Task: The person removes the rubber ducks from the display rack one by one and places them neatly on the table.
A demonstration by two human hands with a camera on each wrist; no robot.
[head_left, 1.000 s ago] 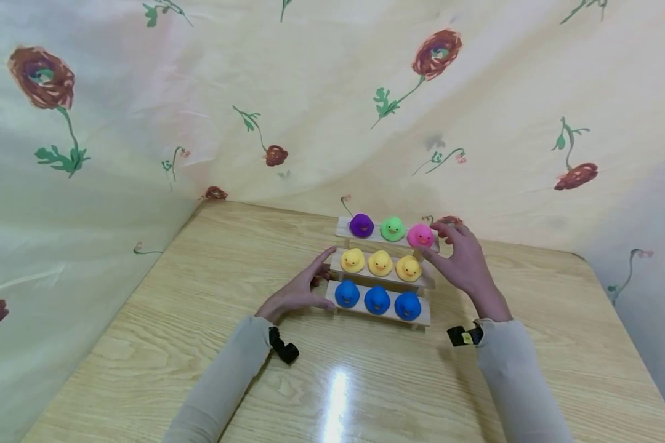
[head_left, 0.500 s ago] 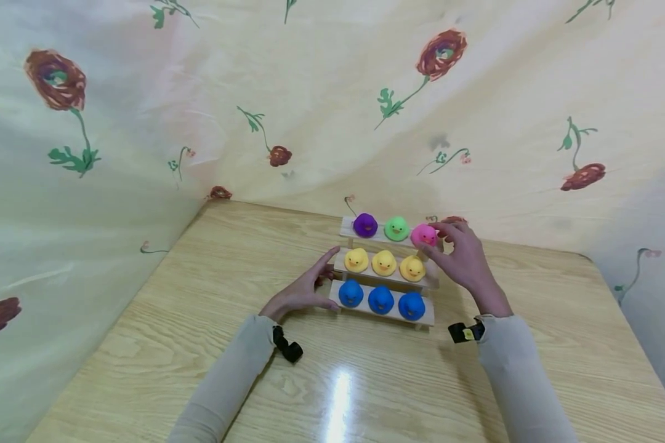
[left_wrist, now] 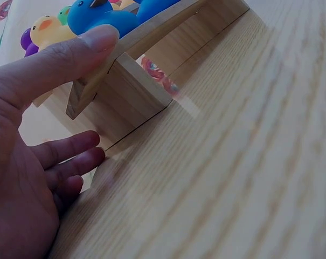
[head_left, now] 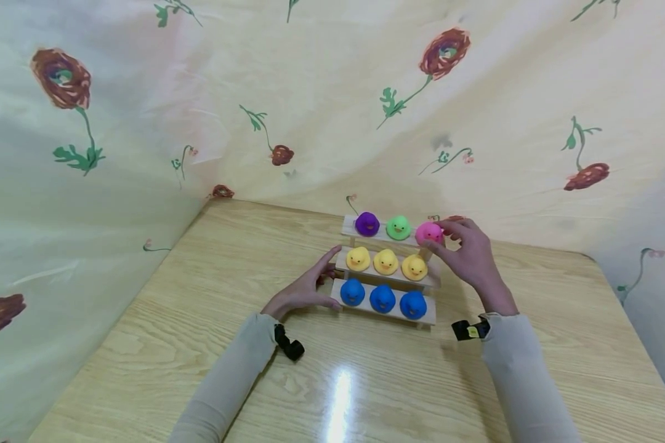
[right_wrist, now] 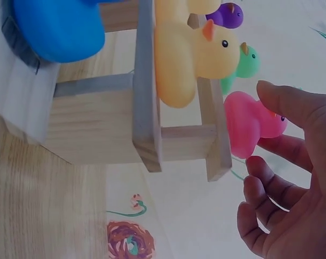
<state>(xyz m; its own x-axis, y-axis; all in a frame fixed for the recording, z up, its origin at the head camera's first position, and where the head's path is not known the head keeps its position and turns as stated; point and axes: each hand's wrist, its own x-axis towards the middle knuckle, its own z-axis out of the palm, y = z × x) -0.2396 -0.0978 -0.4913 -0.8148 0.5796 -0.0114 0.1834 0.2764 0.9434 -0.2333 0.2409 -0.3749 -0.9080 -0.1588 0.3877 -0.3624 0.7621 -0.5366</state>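
A three-step wooden stand [head_left: 435,282] holds rows of toy ducks. My right hand [head_left: 473,257] pinches the pink duck [head_left: 429,233] at the right end of the top step; the right wrist view shows the thumb on its head and the index finger partly behind it. Beside it sit a green duck [head_left: 398,228] and a purple duck [head_left: 367,224]. Yellow ducks [head_left: 385,262] fill the middle step, blue ducks [head_left: 383,298] the lowest. My left hand [head_left: 303,289] spans the stand's left end, its thumb [left_wrist: 71,62] resting on the lowest step and several fingers loose beside the leg.
The stand is on a wood-grain table [head_left: 288,394], near its back edge. Behind it hangs a pale flowered cloth [head_left: 321,111], which also covers the left side. A bright light reflection [head_left: 340,400] lies on the table in front.
The pink duck has shifted slightly right on the top step, with my right hand still at it. My left hand stays at the stand's left end. The head view has shifted a little.
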